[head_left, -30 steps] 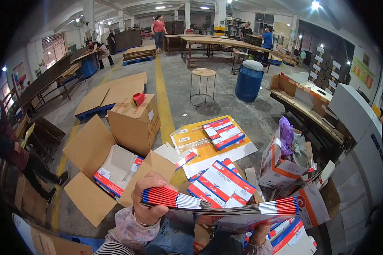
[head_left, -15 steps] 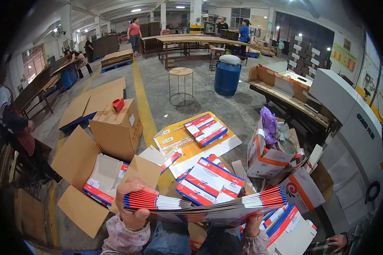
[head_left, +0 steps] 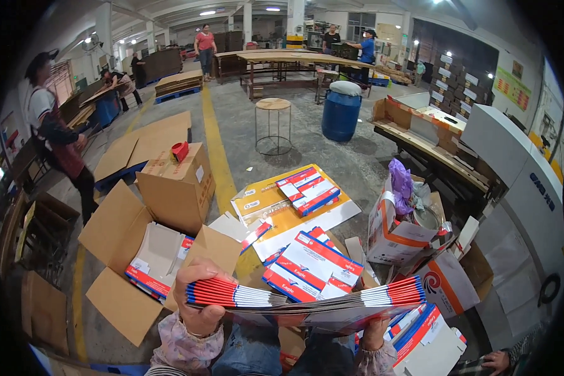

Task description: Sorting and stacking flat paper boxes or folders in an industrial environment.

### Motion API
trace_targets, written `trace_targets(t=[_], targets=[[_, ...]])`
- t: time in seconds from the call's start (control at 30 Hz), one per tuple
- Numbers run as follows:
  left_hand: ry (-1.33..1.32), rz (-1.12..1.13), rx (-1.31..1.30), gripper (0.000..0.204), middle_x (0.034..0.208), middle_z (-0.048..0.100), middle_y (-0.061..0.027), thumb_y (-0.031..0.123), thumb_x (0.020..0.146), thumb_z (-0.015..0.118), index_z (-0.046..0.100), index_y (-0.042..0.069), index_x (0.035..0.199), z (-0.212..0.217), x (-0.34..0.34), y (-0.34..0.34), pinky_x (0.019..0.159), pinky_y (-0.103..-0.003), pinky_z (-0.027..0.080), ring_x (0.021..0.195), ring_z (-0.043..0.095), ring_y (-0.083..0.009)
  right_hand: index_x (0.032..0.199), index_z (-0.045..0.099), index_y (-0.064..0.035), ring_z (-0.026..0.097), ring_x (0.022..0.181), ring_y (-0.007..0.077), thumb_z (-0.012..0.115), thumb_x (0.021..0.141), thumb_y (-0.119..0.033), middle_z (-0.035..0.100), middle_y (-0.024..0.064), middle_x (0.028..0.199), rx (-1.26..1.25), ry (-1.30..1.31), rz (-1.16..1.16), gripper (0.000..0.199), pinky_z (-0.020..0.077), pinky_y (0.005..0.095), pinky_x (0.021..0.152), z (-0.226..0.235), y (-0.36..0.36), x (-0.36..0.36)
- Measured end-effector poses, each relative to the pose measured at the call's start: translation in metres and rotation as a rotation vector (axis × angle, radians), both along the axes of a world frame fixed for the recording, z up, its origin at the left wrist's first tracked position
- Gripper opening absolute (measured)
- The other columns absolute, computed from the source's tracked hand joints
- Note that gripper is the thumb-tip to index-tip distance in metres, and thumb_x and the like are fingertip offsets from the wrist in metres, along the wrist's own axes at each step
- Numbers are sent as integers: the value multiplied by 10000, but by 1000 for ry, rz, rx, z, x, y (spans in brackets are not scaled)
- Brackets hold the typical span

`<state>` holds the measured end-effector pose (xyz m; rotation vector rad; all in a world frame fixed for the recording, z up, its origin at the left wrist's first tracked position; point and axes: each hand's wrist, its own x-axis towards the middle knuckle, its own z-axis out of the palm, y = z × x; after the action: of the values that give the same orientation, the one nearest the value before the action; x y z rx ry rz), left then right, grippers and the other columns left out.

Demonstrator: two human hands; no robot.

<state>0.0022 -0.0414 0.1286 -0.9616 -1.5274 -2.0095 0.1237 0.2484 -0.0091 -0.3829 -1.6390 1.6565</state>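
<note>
I hold a stack of flat folded carton blanks (head_left: 238, 294), printed red, white and blue, across my lap. My left hand (head_left: 197, 301) is closed on its left end, thumb in front and fingers behind. My right hand (head_left: 375, 332) grips the lower edge near the right end, its fingers partly hidden. The blanks' edges fan out at both ends, and the stack sags in the middle. Just beyond it lies another pile of matching blanks (head_left: 316, 266). More loose blanks (head_left: 429, 344) rest beside my right hand.
Left stands an open brown carton (head_left: 116, 216) holding blanks, with a closed carton (head_left: 172, 185) bearing a red tape dispenser (head_left: 179, 150) behind. Ahead, a yellow sheet (head_left: 250, 203) carries another pile. Right are a scrap-filled box (head_left: 388, 232) and grey machine (head_left: 514, 175). A person (head_left: 56, 125) walks at left; another person's hand (head_left: 496, 361) shows lower right.
The person at the left has come upright and further into view. My view has shifted slightly, so the surroundings sit a little further right. Both hands keep their hold on the stack.
</note>
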Motion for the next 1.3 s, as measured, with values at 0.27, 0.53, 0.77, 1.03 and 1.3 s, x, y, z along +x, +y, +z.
trace_targets(t=[0.27, 0.53, 0.77, 1.03, 1.3], targets=[[-17, -112, 44, 528, 878, 539, -142, 318, 741, 746, 480, 6, 1073, 2, -1, 3, 691, -298, 504, 791, 596, -223, 1195, 491, 58, 553, 1014, 230, 542, 730, -701, 569, 153, 1136, 24, 94, 139, 892, 441, 351, 868, 17, -2, -1], [-7, -108, 38, 521, 880, 542, -144, 302, 739, 748, 482, 8, 1077, 0, -1, -1, 699, -297, 500, 791, 590, -218, 1191, 494, 49, 562, 998, 225, 557, 722, -693, 565, 148, 1145, -17, 61, 144, 880, 455, 344, 850, 17, -4, 2], [6, -124, 55, 518, 891, 531, -142, 282, 739, 751, 476, 8, 1081, -1, -3, 2, 698, -302, 505, 796, 590, -219, 1205, 486, 46, 547, 1020, 230, 559, 717, -698, 559, 148, 1152, -6, 84, 152, 893, 441, 355, 869, 26, -7, -2], [-3, -129, 71, 522, 895, 529, -141, 283, 737, 754, 477, 7, 1081, 0, -3, 2, 694, -308, 508, 786, 594, -219, 1198, 487, 51, 552, 1017, 238, 560, 720, -694, 556, 152, 1157, -4, 53, 158, 889, 442, 364, 869, 21, -4, -1], [-18, -112, 60, 529, 888, 536, -142, 291, 728, 759, 486, 5, 1080, 0, -2, 2, 696, -297, 495, 787, 597, -221, 1203, 485, 32, 559, 1006, 229, 613, 710, -652, 563, 131, 1139, -85, 70, 201, 852, 462, 351, 843, 10, 2, 1]])
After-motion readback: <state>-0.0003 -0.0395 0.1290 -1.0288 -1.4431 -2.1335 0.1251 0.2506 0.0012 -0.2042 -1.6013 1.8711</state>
